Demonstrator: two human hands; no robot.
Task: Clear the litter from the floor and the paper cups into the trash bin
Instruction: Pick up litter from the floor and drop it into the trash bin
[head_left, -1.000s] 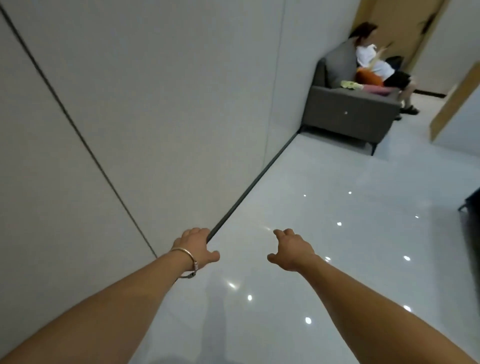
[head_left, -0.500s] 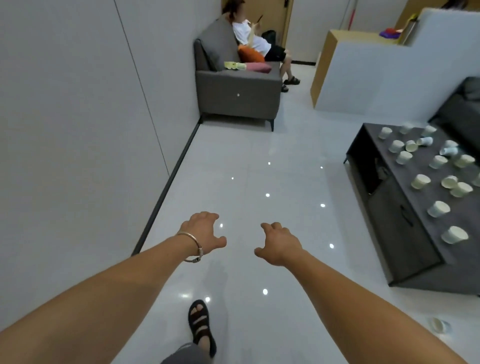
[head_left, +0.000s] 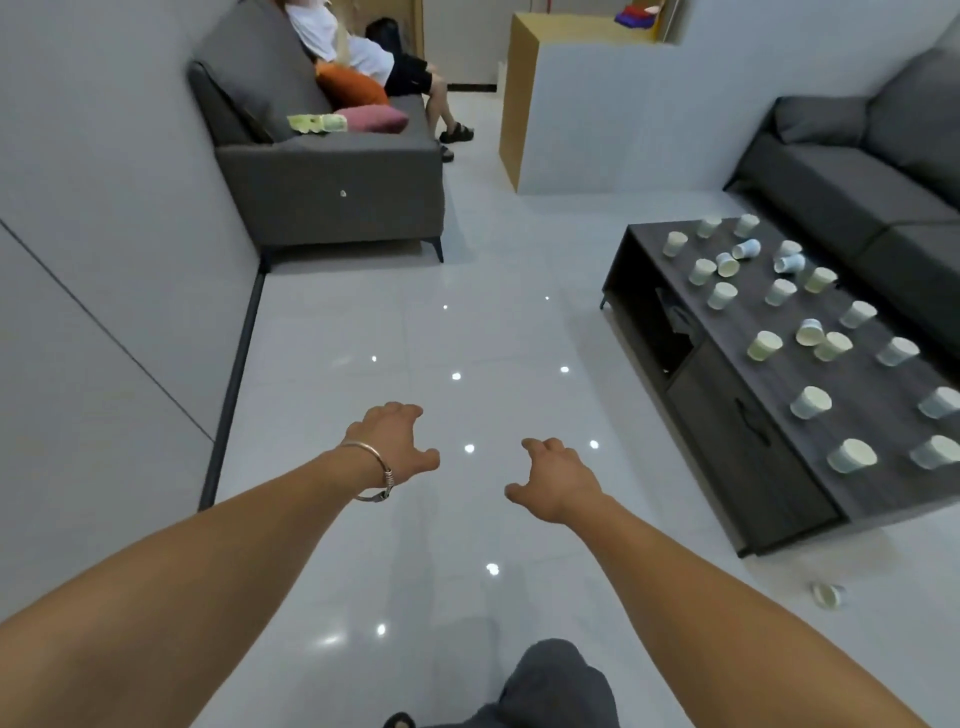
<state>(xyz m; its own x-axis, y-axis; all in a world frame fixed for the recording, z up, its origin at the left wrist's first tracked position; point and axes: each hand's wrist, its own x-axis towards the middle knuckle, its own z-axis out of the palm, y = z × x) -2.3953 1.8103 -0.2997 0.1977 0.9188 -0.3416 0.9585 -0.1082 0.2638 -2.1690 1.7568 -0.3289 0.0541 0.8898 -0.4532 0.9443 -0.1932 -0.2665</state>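
Observation:
Several paper cups (head_left: 763, 345) stand or lie scattered on a dark low table (head_left: 737, 415) at the right. One more paper cup (head_left: 827, 594) lies on its side on the white floor near the table's front corner. My left hand (head_left: 395, 441), with a metal bangle at the wrist, and my right hand (head_left: 558, 480) reach forward over the floor, fingers loosely curled, holding nothing. No trash bin is in view.
A grey sofa (head_left: 332, 192) with a seated person (head_left: 374, 57) stands against the left wall. A second grey sofa (head_left: 872, 171) sits behind the table. A wood and white counter (head_left: 597, 98) is at the back. The glossy floor (head_left: 441, 338) runs between them.
The view has swung right from the wall to the room, bringing the table with cups and the floor cup into sight. Both hands stay stretched forward and hold nothing.

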